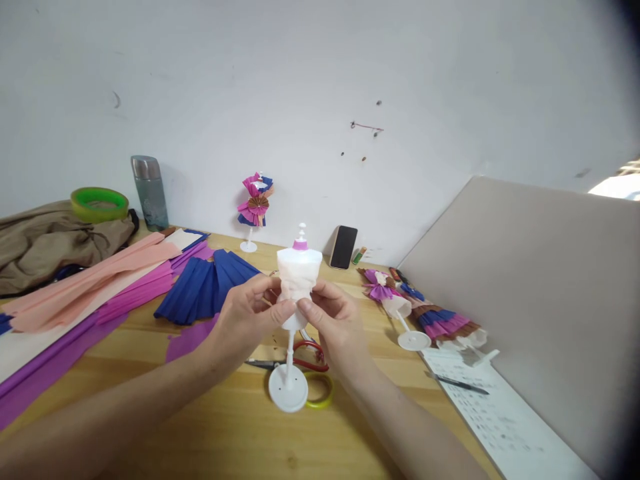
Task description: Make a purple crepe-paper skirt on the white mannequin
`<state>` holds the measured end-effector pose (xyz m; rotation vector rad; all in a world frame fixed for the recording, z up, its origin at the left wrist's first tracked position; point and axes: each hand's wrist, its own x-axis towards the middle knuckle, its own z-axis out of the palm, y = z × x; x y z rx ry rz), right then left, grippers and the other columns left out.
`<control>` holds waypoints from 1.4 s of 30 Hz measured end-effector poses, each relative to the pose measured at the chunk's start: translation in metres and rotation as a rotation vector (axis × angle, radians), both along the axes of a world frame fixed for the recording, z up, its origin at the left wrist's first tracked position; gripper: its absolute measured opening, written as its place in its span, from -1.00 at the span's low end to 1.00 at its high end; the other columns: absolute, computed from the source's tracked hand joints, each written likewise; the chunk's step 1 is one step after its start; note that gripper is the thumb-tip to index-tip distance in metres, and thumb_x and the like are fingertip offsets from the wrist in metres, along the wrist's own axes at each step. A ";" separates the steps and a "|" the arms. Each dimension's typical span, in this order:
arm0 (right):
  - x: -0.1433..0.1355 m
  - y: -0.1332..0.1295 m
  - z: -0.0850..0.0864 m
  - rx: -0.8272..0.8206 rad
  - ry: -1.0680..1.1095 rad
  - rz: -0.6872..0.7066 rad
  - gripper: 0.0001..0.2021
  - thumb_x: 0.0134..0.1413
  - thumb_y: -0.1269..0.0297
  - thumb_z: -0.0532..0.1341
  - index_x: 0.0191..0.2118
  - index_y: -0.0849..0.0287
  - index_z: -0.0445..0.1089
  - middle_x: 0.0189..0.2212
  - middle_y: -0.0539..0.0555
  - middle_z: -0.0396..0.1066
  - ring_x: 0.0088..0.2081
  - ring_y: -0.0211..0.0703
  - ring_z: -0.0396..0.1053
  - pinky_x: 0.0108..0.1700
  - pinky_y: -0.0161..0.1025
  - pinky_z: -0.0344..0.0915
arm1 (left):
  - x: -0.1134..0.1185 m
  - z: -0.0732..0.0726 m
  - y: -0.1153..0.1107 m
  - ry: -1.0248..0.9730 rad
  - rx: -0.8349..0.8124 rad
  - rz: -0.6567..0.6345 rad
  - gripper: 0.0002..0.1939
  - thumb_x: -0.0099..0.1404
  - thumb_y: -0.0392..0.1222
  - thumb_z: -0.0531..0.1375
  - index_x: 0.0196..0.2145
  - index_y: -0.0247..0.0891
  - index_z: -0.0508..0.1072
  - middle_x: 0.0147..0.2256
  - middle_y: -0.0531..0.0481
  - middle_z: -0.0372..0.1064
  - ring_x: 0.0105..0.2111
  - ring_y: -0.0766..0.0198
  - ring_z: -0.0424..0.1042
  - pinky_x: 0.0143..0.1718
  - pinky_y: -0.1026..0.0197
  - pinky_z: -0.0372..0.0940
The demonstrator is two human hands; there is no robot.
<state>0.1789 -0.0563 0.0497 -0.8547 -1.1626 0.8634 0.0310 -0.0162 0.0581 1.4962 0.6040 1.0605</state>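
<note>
A small white dress form on a stand with a round base is held in front of me, white crinkled material wrapped around its torso and a pink band at its neck. My left hand grips the form's left side, thumb on the front at the waist. From the other side my right hand pinches the same waist, the two thumbs almost touching. Fingers behind the form are partly hidden. Beneath it, red-handled scissors and a roll of yellow tape lie on the wooden table.
Blue pleated paper and long coloured crepe strips spread at left, near a bottle. A dressed form stands by the wall; others lie at right. A phone, paper sheet, pen and grey panel are also there.
</note>
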 end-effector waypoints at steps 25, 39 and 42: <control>-0.004 0.003 -0.007 -0.108 0.080 0.007 -0.79 -0.20 0.16 0.45 -0.41 0.12 0.54 -0.41 0.02 0.56 -0.39 -0.16 0.45 -0.30 -0.20 0.43 | -0.005 0.008 0.015 0.016 -0.154 -0.039 -0.80 0.00 -0.12 0.34 -0.58 -0.32 0.53 -0.58 0.02 0.37 -0.54 0.35 0.25 -0.49 0.29 0.18; -0.002 0.007 -0.011 -0.037 0.040 -0.117 -0.79 -0.16 0.16 0.43 -0.40 0.12 0.50 -0.42 0.02 0.53 -0.43 -0.20 0.40 -0.38 -0.25 0.40 | -0.008 0.006 0.000 0.410 0.631 0.229 -0.67 0.36 -0.23 -0.02 -0.57 -0.26 0.26 -0.59 0.12 0.19 -0.56 0.40 0.18 -0.50 0.34 0.07; -0.007 0.005 -0.011 -0.032 0.007 -0.103 -0.81 -0.14 0.17 0.42 -0.43 0.10 0.46 -0.47 -0.03 0.49 -0.48 -0.23 0.37 -0.42 -0.26 0.37 | -0.009 0.011 -0.008 0.479 0.751 0.295 -0.70 0.33 -0.28 -0.05 -0.58 -0.22 0.10 -0.63 0.16 0.04 -0.62 0.41 0.06 -0.55 0.33 -0.01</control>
